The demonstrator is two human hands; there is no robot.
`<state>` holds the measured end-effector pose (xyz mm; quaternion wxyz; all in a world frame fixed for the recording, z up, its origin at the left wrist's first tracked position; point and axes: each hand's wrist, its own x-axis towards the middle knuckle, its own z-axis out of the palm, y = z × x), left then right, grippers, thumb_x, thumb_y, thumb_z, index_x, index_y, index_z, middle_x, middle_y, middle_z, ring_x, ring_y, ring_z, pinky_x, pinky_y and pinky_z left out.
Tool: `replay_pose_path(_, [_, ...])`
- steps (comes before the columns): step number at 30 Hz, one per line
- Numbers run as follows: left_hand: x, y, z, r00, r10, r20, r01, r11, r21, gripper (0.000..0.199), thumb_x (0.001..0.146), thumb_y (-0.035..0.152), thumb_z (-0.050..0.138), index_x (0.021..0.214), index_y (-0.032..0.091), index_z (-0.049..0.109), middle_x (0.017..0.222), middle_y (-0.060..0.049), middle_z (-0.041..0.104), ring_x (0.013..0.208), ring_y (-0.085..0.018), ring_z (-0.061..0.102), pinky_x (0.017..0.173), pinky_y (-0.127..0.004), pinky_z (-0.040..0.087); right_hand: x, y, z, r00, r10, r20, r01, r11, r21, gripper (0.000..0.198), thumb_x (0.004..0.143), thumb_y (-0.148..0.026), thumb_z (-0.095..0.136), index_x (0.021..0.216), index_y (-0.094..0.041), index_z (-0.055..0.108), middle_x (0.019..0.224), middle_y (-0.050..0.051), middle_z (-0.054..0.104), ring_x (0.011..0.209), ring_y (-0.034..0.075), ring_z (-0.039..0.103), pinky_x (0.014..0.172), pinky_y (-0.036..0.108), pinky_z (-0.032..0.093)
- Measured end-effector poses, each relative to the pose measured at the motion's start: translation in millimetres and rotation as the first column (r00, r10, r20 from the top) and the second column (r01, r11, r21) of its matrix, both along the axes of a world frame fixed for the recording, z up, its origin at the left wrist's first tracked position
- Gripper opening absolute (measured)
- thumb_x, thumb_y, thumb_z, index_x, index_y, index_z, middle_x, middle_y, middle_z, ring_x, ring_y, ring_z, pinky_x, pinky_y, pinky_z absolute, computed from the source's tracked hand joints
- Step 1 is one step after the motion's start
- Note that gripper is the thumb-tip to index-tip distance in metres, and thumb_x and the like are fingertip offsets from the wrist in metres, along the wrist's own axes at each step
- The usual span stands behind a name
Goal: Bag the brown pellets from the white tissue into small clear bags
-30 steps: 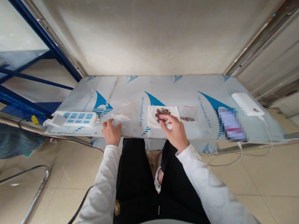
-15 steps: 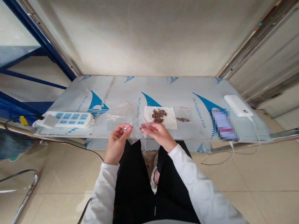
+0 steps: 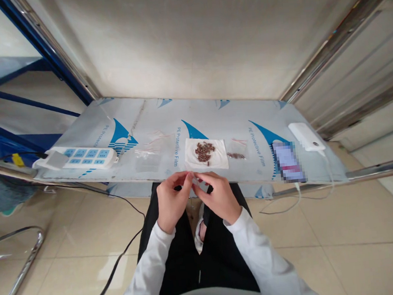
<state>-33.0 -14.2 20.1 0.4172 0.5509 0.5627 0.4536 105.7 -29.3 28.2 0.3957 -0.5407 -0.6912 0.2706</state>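
Observation:
My left hand (image 3: 174,201) and my right hand (image 3: 219,198) meet at the table's front edge, fingers pinched together. Between their fingertips shows a bit of a small clear plastic zip bag (image 3: 195,181), most of it hidden by the fingers. Just beyond them, a white paper sheet (image 3: 220,160) bears a heap of small brown, elongated pieces (image 3: 204,152), too small to name surely. To its right lies a clear zip bag (image 3: 241,147) with a red strip and a few dark pieces inside. Several clear bags (image 3: 150,153) lie loosely piled on the left.
A white power strip (image 3: 89,158) with a plugged-in adapter sits at the table's left. On the right are a phone (image 3: 288,162) and a white power bank (image 3: 306,137), with cables over the front edge. The table (image 3: 200,114) has printed protective film.
My hands have come together and closer to my body, bringing the clear bag with them. Earlier they were apart, with the bag stretched between them. The view has shifted slightly.

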Motion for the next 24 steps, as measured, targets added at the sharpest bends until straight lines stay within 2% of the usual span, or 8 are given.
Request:
replay_pose_path(4, [0,0,1.7,0.993,-0.107,-0.051,0.106,0.994,-0.016,0.026,0.082,0.04,0.059,0.086,0.018,0.072,0.084,-0.005,0.075,0.077,-0.019,0.069,0.073,-0.027,0.053,9,-2,-11,0.994,0.084,-0.076,-0.091,0.992,-0.087,0.021,0.086,-0.031,0.06,0.098,-0.018,0.07,0.085,0.005,0.071,0.075,0.018,0.064,0.07,0.028,0.049])
replay_pose_path(8, [6,0,4.2,0.99,-0.118,-0.076,0.119,0.993,0.011,0.025,0.081,0.04,0.062,0.084,0.017,0.071,0.081,-0.005,0.074,0.075,-0.018,0.069,0.072,-0.026,0.054,9,-3,-19,0.995,0.098,-0.031,-0.1,0.992,-0.071,0.025,0.093,-0.028,0.048,0.084,-0.015,0.068,0.077,0.005,0.07,0.071,0.017,0.065,0.068,0.026,0.048])
replay_pose_path(11, [9,1,3.7,0.988,-0.144,-0.049,0.146,0.989,0.03,0.025,0.076,0.039,0.067,0.088,0.017,0.07,0.084,-0.005,0.074,0.076,-0.018,0.07,0.074,-0.027,0.055,7,-2,-16,0.986,0.029,0.165,-0.026,0.999,-0.022,0.024,0.094,-0.019,0.045,0.088,-0.015,0.067,0.085,0.008,0.07,0.082,0.02,0.065,0.076,0.029,0.049])
replay_pose_path(14, [12,0,0.8,0.99,-0.087,-0.107,0.093,0.994,0.052,0.023,0.077,0.037,0.067,0.087,0.018,0.071,0.083,-0.005,0.074,0.075,-0.018,0.07,0.076,-0.028,0.054,6,-2,-9,0.921,-0.011,0.389,0.015,1.0,-0.008,0.023,0.094,-0.017,0.044,0.092,-0.016,0.067,0.086,0.009,0.069,0.085,0.022,0.064,0.077,0.032,0.049])
replay_pose_path(16, [13,1,-2.4,0.995,-0.069,-0.072,0.071,0.997,0.03,0.023,0.079,0.037,0.065,0.087,0.017,0.071,0.084,-0.005,0.074,0.076,-0.018,0.07,0.076,-0.028,0.054,7,-2,-6,0.901,-0.011,0.434,0.014,1.0,-0.002,0.024,0.095,-0.021,0.043,0.1,-0.016,0.066,0.087,0.009,0.069,0.086,0.023,0.064,0.078,0.034,0.05])
replay_pose_path(18, [13,1,-5.5,0.997,-0.056,0.059,0.058,0.998,-0.034,0.024,0.078,0.037,0.065,0.086,0.016,0.071,0.084,-0.006,0.074,0.077,-0.018,0.069,0.074,-0.027,0.053,8,-4,-5,0.926,-0.023,0.378,0.012,0.999,0.03,0.026,0.095,-0.026,0.045,0.112,-0.016,0.062,0.096,0.011,0.069,0.092,0.024,0.063,0.081,0.036,0.05])
replay_pose_path(20, [13,3,-7.1,0.975,-0.015,0.223,0.042,0.992,-0.118,0.025,0.075,0.038,0.068,0.082,0.014,0.071,0.079,-0.006,0.074,0.073,-0.017,0.068,0.07,-0.025,0.053,9,-7,-5,0.972,-0.06,0.226,0.042,0.996,0.082,0.033,0.092,-0.03,0.051,0.122,-0.016,0.057,0.106,0.012,0.066,0.093,0.022,0.062,0.082,0.035,0.051])
replay_pose_path(24, [13,3,-4.5,0.909,0.014,0.416,0.076,0.977,-0.199,0.024,0.067,0.035,0.076,0.075,0.013,0.071,0.072,-0.004,0.073,0.067,-0.014,0.066,0.068,-0.024,0.052,5,-12,-6,0.983,-0.123,-0.136,0.135,0.987,0.082,0.025,0.088,-0.031,0.058,0.109,-0.019,0.063,0.1,0.007,0.067,0.082,0.016,0.064,0.076,0.029,0.053])
